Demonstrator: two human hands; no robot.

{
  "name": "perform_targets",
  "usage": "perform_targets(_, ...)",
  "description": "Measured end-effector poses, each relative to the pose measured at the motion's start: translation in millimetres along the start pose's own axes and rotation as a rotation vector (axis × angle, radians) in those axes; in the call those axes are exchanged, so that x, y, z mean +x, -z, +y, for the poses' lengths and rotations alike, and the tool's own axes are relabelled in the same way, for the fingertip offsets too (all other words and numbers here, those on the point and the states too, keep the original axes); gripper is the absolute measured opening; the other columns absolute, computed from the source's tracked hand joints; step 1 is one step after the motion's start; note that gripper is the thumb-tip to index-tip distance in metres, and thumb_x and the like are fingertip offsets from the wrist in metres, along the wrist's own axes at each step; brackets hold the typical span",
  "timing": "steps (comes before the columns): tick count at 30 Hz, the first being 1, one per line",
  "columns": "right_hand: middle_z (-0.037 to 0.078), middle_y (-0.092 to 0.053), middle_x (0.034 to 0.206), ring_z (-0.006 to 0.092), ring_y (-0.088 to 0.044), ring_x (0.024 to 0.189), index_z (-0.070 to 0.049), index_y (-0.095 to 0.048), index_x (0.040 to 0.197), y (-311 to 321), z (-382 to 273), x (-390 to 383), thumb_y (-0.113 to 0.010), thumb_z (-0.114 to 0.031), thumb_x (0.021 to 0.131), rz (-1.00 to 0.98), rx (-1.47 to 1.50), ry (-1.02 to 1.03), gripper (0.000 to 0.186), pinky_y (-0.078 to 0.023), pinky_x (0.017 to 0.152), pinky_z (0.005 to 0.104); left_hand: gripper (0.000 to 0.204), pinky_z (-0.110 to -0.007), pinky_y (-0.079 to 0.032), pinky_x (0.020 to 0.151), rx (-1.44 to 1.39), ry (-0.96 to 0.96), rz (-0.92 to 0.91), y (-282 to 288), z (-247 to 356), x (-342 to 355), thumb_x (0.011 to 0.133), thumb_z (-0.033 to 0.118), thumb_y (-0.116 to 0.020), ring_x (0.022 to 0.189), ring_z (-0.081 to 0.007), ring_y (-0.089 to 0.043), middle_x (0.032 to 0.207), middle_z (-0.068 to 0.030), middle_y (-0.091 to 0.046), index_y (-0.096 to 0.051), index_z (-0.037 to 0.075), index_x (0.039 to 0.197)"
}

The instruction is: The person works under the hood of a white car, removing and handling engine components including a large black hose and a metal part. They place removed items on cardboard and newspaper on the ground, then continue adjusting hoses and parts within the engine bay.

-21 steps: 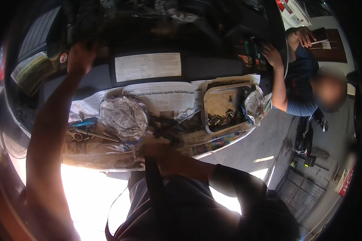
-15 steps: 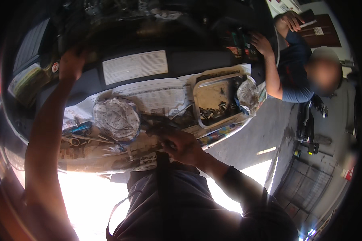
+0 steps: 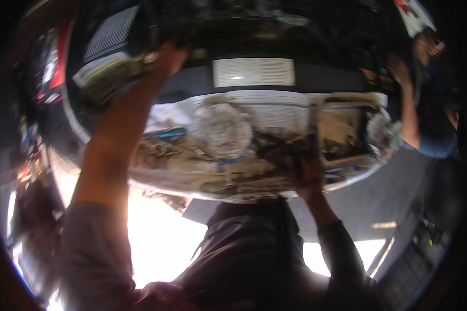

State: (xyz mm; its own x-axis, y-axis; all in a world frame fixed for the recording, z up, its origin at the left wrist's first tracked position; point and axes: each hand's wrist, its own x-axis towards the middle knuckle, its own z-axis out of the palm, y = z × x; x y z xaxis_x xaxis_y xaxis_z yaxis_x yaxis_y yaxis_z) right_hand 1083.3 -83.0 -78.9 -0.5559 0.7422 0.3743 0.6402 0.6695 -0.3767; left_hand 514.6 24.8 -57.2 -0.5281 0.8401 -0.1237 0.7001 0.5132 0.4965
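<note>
My left hand (image 3: pixel 172 58) reaches over the front panel into the dark engine bay of a vehicle, and its fingers are lost in shadow. My right hand (image 3: pixel 307 173) is low over newspaper (image 3: pixel 280 110) spread along the vehicle's front edge. Its fingers touch or hover at a dark pile of tools or parts (image 3: pixel 277 150), smeared by motion. Left of that pile lies a round, crumpled, pale speckled wrapping (image 3: pixel 221 129). A metal tray (image 3: pixel 320 129) with small dark pieces stands to the right of the pile.
A blue-handled tool (image 3: pixel 170 133) lies on the left newspaper. A white printed label (image 3: pixel 254 78) is on the black panel. Crumpled light wrapping (image 3: pixel 380 127) sits beside the tray. At the right, another person's arm (image 3: pixel 410 114) rests on the vehicle's edge.
The view has swung left, so the scene sits farther right and is blurred. My right hand has moved right across the newspaper, closer to the tray. My left hand stays at the engine bay.
</note>
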Motion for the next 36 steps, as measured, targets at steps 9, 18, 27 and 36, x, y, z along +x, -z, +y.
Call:
perform_targets(9, 0.022, -0.075, 0.112, 0.0453, -0.074, 0.099, -0.005, -0.075, 0.124, 10.6, -11.2, 23.3, -0.079, -0.023, 0.095, -0.173, 0.128, -0.122, 0.034, -0.062, 0.086, 0.0526, 0.036, -0.043, -0.058, 0.097, -0.051, -0.134, 0.090, 104.5, -58.8, -134.0, 0.107, 0.030, -0.070, 0.107, -0.0350, -0.079, 0.116, -0.0199, -0.081, -0.074, 0.002, 0.128)
perform_targets(18, 0.023, -0.074, 0.116, 0.0450, -0.074, 0.102, -0.005, -0.073, 0.129, 12.2, -14.6, 30.9, -0.078, -0.023, 0.096, -0.145, 0.114, -0.043, 0.038, -0.062, 0.088, 0.0527, 0.027, -0.045, -0.061, 0.089, 0.208, -0.231, -0.009, 81.3, -154.3, -270.0, 0.100, 0.021, -0.074, 0.098, -0.0379, -0.077, 0.110, -0.0189, -0.078, -0.075, 0.004, 0.121)
perform_targets(27, 0.024, -0.074, 0.117, 0.0460, -0.073, 0.104, -0.003, -0.071, 0.131, 2.9, 2.4, 10.9, -0.079, -0.023, 0.095, -0.194, 0.126, -0.052, 0.042, -0.061, 0.088, 0.0530, 0.025, -0.047, -0.061, 0.090, 0.311, -0.194, 0.050, 49.8, -167.4, -305.9, 0.094, 0.020, -0.078, 0.100, -0.0416, -0.075, 0.111, -0.0198, -0.077, -0.078, 0.006, 0.115)
perform_targets(36, 0.023, -0.072, 0.120, 0.0453, -0.072, 0.110, -0.004, -0.069, 0.133, 5.3, -4.2, 14.6, -0.078, -0.020, 0.093, -0.266, 0.096, -0.104, 0.044, -0.060, 0.094, 0.0532, 0.042, -0.051, -0.053, 0.101, 0.002, -0.431, 0.185, -48.0, -5.4, -323.2, 0.086, 0.035, -0.090, 0.114, -0.0383, -0.066, 0.118, -0.0148, -0.073, -0.078, 0.010, 0.118)
